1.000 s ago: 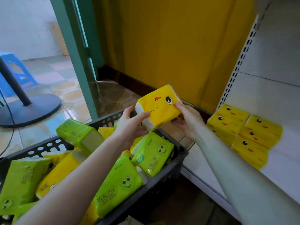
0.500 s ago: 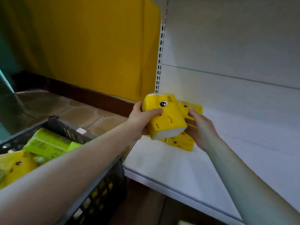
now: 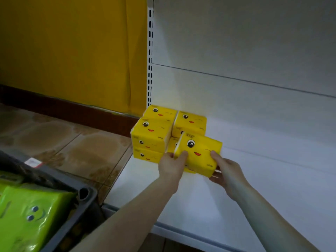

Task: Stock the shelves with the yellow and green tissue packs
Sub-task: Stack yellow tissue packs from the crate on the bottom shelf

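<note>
Item: yellow tissue pack [image 3: 198, 153], face up and tilted, held over the shelf [image 3: 200, 206] at the near right side of the stack.
Left grip [image 3: 171, 168]: fingers closed on the pack's left end.
Right grip [image 3: 227, 171]: fingers curled round its near right corner.
Stocked: stacked yellow packs [image 3: 151, 137] in the shelf's far left corner; exact count unclear.
Outstanding, by judgement: this pack is not yet set down. Green packs [image 3: 31, 215] remain in the dark crate [image 3: 85, 199], near left. No green pack shows on the shelf.
</note>
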Available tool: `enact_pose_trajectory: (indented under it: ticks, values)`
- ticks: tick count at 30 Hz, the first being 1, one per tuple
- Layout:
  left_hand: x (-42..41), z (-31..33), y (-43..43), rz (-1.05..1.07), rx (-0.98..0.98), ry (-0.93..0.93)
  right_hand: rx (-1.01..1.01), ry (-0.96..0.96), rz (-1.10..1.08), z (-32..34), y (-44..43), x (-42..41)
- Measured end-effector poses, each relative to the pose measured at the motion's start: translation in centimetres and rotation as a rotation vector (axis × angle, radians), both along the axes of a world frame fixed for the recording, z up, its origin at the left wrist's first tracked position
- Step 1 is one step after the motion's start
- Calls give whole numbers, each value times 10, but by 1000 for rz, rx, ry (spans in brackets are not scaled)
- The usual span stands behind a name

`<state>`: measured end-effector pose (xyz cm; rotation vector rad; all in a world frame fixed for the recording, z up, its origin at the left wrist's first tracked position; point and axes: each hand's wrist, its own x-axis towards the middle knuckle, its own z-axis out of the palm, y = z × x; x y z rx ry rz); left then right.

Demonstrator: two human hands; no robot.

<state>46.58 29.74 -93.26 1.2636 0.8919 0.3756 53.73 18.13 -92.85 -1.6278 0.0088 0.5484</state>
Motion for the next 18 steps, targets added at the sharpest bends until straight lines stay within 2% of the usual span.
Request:
enact_pose_trajectory:
  ticks: [5,11,18]
  values:
    - [10,3,4,95,25,-11,1,-30,19,5,23,19]
    - [9,-2,10,76,144,-44,28,-74,9,-5,46,21]
    - [7,-4,14,57,160,-57,-50,-156,-45,-16,63,23]
